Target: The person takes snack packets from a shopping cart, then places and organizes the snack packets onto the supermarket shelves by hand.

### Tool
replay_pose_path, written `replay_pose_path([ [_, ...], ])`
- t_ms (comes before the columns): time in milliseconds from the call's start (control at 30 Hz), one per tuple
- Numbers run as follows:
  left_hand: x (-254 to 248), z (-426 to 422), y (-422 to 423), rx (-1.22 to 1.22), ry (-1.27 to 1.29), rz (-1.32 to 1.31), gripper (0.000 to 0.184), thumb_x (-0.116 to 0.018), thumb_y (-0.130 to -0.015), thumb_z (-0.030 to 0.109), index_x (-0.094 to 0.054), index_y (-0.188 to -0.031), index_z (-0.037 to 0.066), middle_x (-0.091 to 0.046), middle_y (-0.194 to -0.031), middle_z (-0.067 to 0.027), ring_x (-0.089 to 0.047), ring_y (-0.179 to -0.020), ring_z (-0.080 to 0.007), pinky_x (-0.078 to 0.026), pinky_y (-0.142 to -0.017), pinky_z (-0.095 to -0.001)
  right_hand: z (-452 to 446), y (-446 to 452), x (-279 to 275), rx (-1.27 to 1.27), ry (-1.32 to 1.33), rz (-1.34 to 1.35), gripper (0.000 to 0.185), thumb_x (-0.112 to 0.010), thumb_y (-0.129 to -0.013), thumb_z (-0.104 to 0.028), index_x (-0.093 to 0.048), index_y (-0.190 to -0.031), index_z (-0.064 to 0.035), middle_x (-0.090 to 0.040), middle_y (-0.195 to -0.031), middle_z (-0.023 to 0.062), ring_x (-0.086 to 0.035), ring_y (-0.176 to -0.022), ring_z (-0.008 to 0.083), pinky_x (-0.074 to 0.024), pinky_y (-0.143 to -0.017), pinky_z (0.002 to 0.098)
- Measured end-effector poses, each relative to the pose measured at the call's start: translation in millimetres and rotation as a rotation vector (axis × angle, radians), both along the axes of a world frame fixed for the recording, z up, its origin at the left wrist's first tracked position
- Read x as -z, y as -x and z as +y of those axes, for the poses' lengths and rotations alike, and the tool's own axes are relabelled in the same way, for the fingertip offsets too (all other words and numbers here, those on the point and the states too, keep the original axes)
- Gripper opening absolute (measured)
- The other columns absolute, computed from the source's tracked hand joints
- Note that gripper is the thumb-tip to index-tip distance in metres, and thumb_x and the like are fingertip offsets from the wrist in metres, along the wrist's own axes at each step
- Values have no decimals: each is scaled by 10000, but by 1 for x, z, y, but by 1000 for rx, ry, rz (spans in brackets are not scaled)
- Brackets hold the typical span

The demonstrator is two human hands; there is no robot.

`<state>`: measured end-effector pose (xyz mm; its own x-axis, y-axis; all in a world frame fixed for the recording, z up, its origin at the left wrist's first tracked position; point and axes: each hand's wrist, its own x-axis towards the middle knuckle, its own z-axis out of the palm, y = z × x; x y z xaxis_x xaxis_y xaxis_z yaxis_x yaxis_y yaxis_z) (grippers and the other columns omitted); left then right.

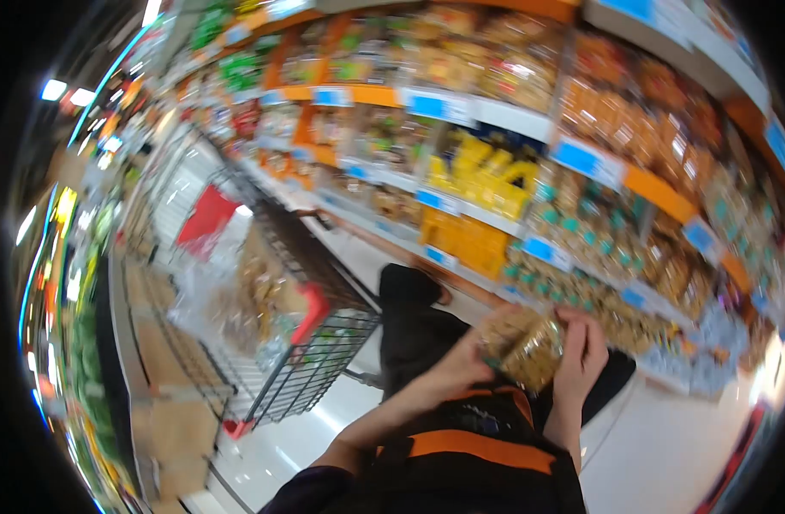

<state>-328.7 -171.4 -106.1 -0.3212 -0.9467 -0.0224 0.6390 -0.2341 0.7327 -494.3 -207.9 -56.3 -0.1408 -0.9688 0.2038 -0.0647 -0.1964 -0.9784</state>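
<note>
A packet [536, 358] risked falling.
Left hand [462, 364] and right hand [582, 353] gripped its sides; a loosened hold could drop it.

One head-worn camera looks forward and down, close above the left hand [466, 361] and right hand [582, 353], facing shelves [660, 196].

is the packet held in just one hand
No, the left hand holds one side of the clear plastic packet and the right hand the other.
</note>
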Motion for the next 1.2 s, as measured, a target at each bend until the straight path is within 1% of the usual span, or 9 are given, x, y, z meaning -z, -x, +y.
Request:
replay_pose_path([
  [167,-26,7,-10,-95,-154,-190,867,-810,-738,96,-305,-1443,66,-437,-1374,-68,-410,-1285,-179,-322,-1089,-317,5,-21,11,-146,123,172,221,-440,-986,-106,-600,-1011,45,-634,-1045,148,-604,-952,234,-456,-869,330],
  [300,-52,20,-85,-622,304,-920,885,-867,-678,233,-361,-1381,48,-471,-1334,-83,-428,-1271,-198,-319,-1091,-346,5,-22,21,-149,139,192,280,-407,-1026,-175,-548,-1173,18,-549,-1233,156,-547,-1033,222,-441,-868,329],
  [400,-103,49,-141,-1204,116,-906,913,-871,-639,232,-350,-1363,39,-498,-1289,-90,-480,-1232,-238,-367,-1061,-369,-3,-11,28,-167,7,129,274,-397,-1036,-182,-559,-1172,-7,-590,-1150,111,-551,-919,177,-444,-785,288],
  [467,-106,64,-193,-1628,192,-1414,848,-852,-649,174,-392,-1347,34,-541,-1246,-118,-510,-1203,-233,-418,-1010,-364,-6,-10,32,-142,-8,115,270,-395,-1039,-178,-579,-1161,-22,-620,-1120,78,-559,-900,134,-445,-734,261],
  [633,-116,115,-245,-908,-155,-2382,562,-757,-766,205,-535,-1261,61,-603,-1217,-153,-606,-1099,-283,-474,-929,-388,-10,-2,48,-184,-4,117,252,-412,-1032,-157,-590,-1147,-22,-629,-1061,69,-570,-880,124,-446,-720,254],
  [733,-77,131,-273,-347,-465,-2026,512,-723,-805,257,-567,-1255,70,-626,-1212,-149,-609,-1093,-316,-475,-923,-407,-7,-6,47,-199,-80,79,209,-441,-1008,-83,-589,-1131,-2,-605,-1044,102,-584,-920,172,-463,-816,284],
  [867,-59,138,-274,-560,-200,-1959,493,-706,-828,253,-582,-1266,62,-623,-1230,-168,-587,-1145,-326,-450,-955,-389,-6,1,51,-161,19,96,216,-550,-927,-4,-594,-1138,-14,-618,-1082,123,-601,-1031,213,-473,-883,306],
  [1000,-64,106,-251,-965,35,-1964,371,-584,-927,85,-552,-1290,13,-602,-1255,-168,-567,-1168,-298,-415,-998,-372,-26,29,38,79,128,534,467,-668,-877,-110,-499,-1312,-79,-419,-1394,180,-438,-1249,362,-433,-937,419],
  [1200,-69,67,-181,-1145,419,-1841,372,-517,-954,41,-525,-1323,-6,-576,-1299,-150,-552,-1179,-275,-415,-997,-364,-81,64,31,394,127,791,754,-809,-749,-248,-431,-1395,-163,-268,-1457,279,-315,-1305,456,-344,-1010,519],
])
